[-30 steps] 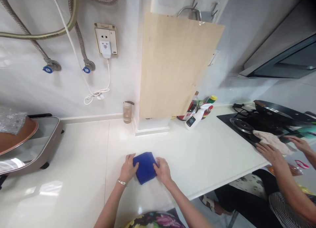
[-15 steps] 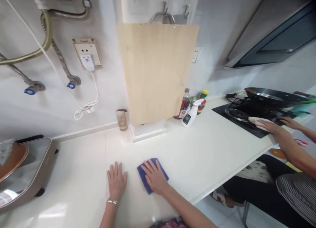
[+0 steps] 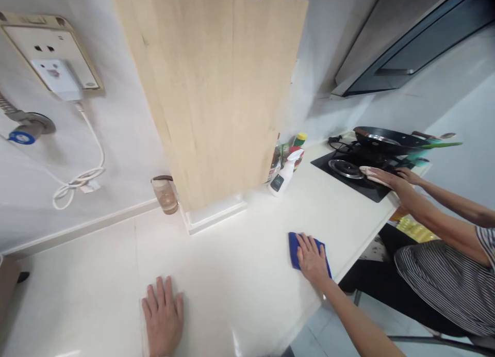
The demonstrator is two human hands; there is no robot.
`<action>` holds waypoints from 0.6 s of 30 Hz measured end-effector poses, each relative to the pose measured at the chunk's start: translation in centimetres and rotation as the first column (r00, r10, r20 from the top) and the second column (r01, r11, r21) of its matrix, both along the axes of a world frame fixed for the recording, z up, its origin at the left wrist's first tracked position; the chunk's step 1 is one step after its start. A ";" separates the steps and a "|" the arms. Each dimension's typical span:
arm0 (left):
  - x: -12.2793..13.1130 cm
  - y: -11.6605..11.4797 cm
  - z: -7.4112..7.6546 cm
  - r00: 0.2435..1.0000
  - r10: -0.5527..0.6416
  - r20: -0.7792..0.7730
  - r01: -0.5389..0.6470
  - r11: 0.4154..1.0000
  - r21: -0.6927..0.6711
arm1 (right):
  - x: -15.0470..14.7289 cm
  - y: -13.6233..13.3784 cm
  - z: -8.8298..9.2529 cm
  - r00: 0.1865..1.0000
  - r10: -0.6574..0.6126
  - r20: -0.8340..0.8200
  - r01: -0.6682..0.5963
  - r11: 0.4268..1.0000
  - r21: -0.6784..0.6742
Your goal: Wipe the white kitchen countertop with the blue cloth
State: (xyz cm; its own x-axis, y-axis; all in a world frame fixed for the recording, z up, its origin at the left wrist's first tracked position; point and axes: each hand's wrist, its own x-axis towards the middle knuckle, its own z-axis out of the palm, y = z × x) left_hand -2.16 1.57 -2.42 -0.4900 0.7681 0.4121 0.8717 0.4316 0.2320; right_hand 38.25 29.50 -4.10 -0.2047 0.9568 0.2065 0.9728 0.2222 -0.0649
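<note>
My right hand [image 3: 310,259] lies flat, fingers stretched, on a folded blue cloth [image 3: 294,246] near the front right edge of the white counter [image 3: 240,259]. My left hand [image 3: 163,315] rests palm down with fingers spread on the bare counter at the lower left, holding nothing. The two hands are well apart.
A large wooden cutting board [image 3: 216,88] hangs on the wall ahead. A small jar [image 3: 165,194], a spray bottle [image 3: 282,174] and sauce bottles stand at the back. To the right, another person's hands [image 3: 386,177] press a cloth on a black hob [image 3: 351,172] with a pan [image 3: 386,139].
My right hand has slid the blue cloth to the right across the counter. My left hand let go of it and now rests flat at the left. The view moved closer to the wall.
</note>
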 end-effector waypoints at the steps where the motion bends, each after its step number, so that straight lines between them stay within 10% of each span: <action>1: 0.0 0.1 0.1 1.000 -0.003 -0.007 0.003 1.000 -0.002 | -0.2 1.0 0.2 0.999 -0.052 0.006 0.052 0.998 -0.017; 6: 0.2 0.5 0.3 0.999 0.028 -0.020 -0.028 1.000 -0.012 | -4.9 5.6 2.0 0.954 -0.299 0.031 0.301 0.947 -0.110; 11: 0.2 0.7 0.1 0.999 0.037 -0.023 -0.038 0.999 -0.005 | -13.2 7.6 2.3 0.963 -0.261 0.060 0.267 0.954 -0.134; 18: 0.1 0.6 -0.5 0.997 0.065 -0.033 -0.066 0.996 -0.055 | -26.4 1.2 2.5 0.999 -0.020 0.048 0.025 0.993 -0.116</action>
State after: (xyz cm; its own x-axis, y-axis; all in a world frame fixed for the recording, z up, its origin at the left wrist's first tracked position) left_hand -2.08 2.20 -2.89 -0.5278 0.7570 0.3852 0.8475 0.4995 0.1796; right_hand 11.83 30.69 -1.58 -0.1896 0.9783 0.0835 0.9801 0.1937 -0.0431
